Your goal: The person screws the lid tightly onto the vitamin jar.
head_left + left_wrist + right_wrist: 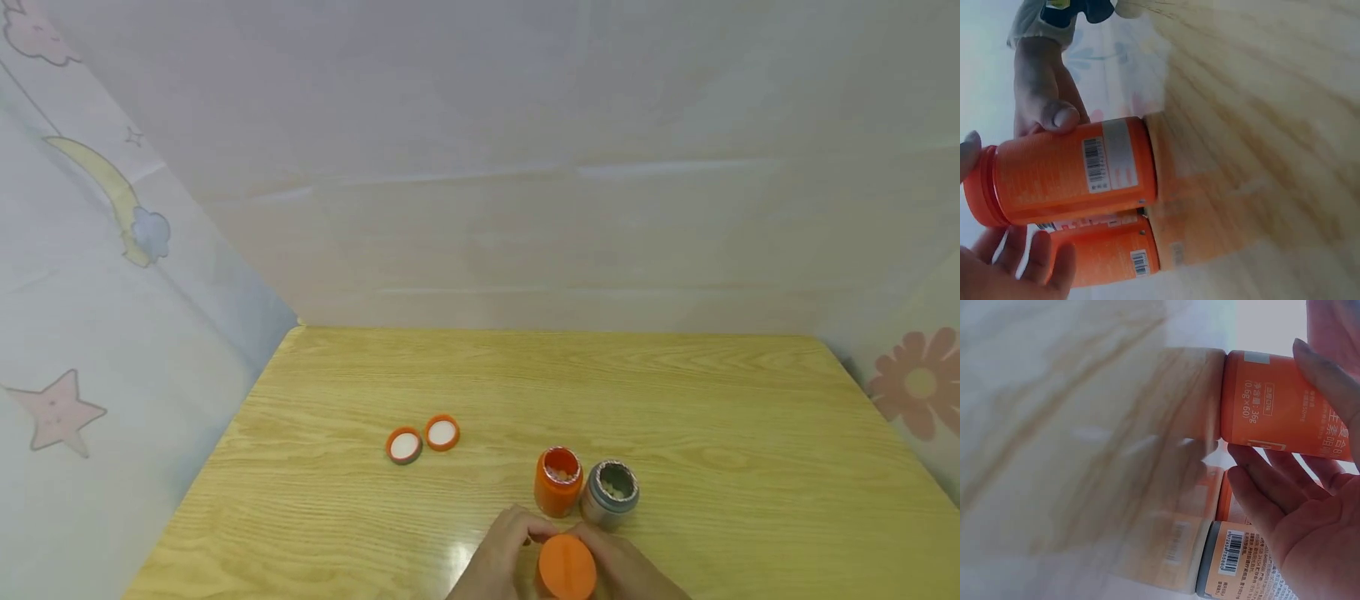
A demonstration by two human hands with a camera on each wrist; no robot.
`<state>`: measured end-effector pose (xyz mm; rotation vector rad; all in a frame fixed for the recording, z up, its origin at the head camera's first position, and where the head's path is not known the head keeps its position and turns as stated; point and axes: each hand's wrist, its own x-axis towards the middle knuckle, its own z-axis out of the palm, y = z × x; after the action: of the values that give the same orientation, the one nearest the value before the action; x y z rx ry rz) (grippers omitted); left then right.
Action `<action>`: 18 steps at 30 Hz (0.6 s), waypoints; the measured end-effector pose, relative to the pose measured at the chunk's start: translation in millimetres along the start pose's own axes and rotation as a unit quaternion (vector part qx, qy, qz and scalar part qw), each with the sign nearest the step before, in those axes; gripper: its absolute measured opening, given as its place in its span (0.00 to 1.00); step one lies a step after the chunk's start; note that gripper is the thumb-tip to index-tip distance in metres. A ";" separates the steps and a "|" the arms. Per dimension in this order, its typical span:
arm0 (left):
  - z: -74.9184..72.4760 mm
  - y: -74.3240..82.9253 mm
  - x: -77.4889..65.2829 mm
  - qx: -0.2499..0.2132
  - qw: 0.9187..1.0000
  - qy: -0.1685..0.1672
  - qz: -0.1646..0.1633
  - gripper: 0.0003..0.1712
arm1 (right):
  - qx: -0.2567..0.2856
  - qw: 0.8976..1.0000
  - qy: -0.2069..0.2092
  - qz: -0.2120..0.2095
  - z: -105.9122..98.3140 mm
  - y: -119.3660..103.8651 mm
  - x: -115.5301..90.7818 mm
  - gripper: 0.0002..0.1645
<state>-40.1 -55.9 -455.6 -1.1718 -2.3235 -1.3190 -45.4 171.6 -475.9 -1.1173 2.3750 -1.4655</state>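
The capped orange jar (1066,172) is stood upright on the worktop (300,500), btwn. the two hands at the near edge of the head view — long axis vert., lid (567,567) uppermost. Its body is grasped by the R hand (621,560), thumb to one side, fingers wrapped round the other; the lid is pinched by the L hand (501,550), thumb opp. fingers, so far as the L wrist view shows. So the jar lies just R of the L hand & just L of the R hand, w/ neither really nearer: the body is taken by one, the top by the other. Any turn of the lid, it is judged, would have to be made abt. that upright axis, w/ the body kept steady by the R hand. Elbow room is limited on the far side — an uncapped orange jar (553,497) and a grey-necked jar (598,507) are set close beyond the hands, while two loose lids (405,446) are left well apart, farther off to the L.
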 end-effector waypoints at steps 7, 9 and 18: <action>-20.9 1.7 5.1 -0.155 0.974 -0.138 -0.096 0.32 | -0.008 0.999 -0.020 0.026 -1.1 1.8 -1.3 0.32; -25.8 1.9 6.0 -0.172 0.965 -0.165 -0.111 0.32 | -0.016 1.000 -0.019 0.014 -1.2 1.8 -1.4 0.33; -26.4 -1.6 10.1 -0.068 0.986 -0.153 0.013 0.45 | 0.005 1.000 -0.017 0.006 -1.0 -0.3 -1.3 0.30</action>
<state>-52.7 -72.1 -436.1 -1.5390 -2.4438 -1.3918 -44.8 173.0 -475.5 -1.1153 2.3448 -1.4426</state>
